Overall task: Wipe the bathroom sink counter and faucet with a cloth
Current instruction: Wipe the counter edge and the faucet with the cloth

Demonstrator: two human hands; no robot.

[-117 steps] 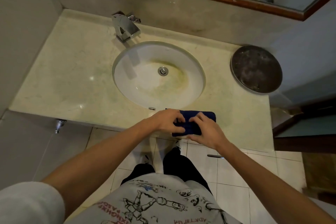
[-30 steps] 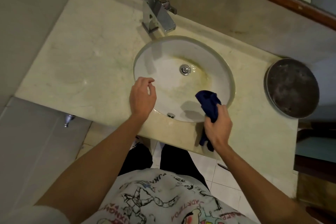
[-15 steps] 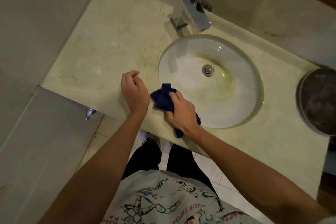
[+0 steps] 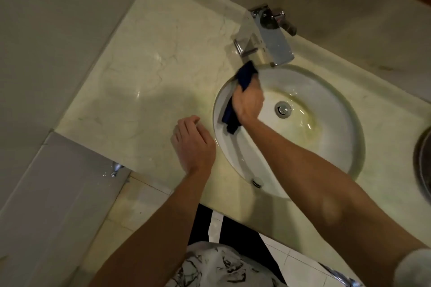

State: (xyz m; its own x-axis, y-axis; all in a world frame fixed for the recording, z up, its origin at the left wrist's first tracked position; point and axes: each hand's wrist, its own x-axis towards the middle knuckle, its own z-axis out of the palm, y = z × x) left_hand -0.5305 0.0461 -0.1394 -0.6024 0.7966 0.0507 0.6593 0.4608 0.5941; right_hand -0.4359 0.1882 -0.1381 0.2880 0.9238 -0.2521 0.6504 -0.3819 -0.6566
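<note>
Soft dark-blue cloth [image 4: 245, 75], bunched in your gripping right hand [image 4: 248, 102] at centre frame, handles light and limp; left hand [image 4: 194, 144] rests loosely open, empty.

My view is dim and yellowish. Small glare spots sit on the counter [image 4: 144, 58] left of my fingers, and the faucet [image 4: 268, 37] gleams beyond them. A soft shadow spreads left of both hands. The right hand [image 4: 248, 100] is motion-blurred; straight edges bow at the frame's margins.
</note>
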